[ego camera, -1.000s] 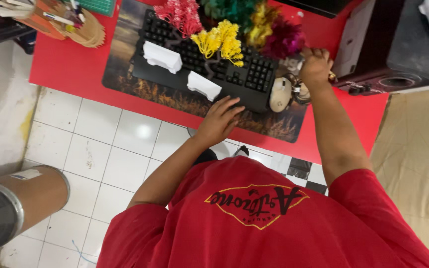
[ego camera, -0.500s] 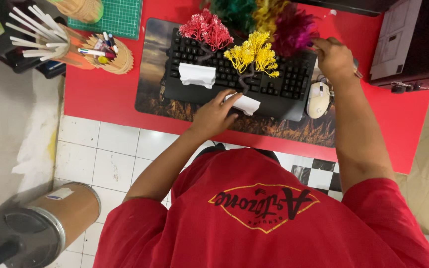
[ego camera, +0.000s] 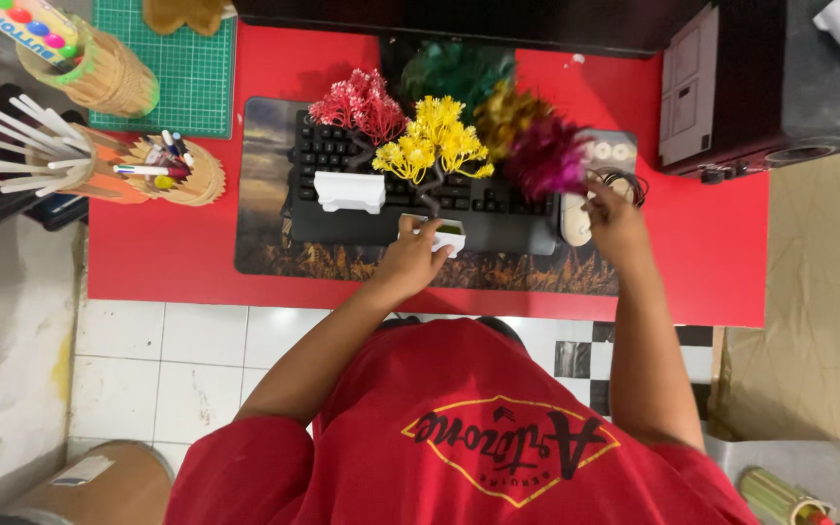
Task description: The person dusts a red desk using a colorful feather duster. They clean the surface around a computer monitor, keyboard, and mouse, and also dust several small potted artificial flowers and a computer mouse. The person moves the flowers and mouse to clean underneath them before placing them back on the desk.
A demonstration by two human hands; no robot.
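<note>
1. Yellow miniature tree with a dark trunk stands in a small white rectangular pot on the black keyboard, near its front edge and about at its middle.
2. Left hand is closed around this white pot from the near side; the fingers wrap the pot's left end and the thumb side lies along its front. The pot is right at this hand, so the left hand is clearly the nearer one to the yellow tree.
3. Long side of the pot runs left to right, about parallel to the keyboard's front edge, and the tree rises from it toward the camera, maybe a little tilted; I cannot tell exactly.
4. Right hand is further to the right, beside the white computer mouse. It grasps the stem of a bunch of feathery plumes in magenta, ochre and dark green, which is blurred. How tightly the fingers close, I cannot tell.
5. Bunch and yellow tree are near each other; the plumes lie just to the right of the yellow crown and behind it.
6. Second white pot with a red miniature tree stands to the left on the same keyboard, apart from both hands.
7. Keyboard lies on a dark picture mat on the red desk.
</note>
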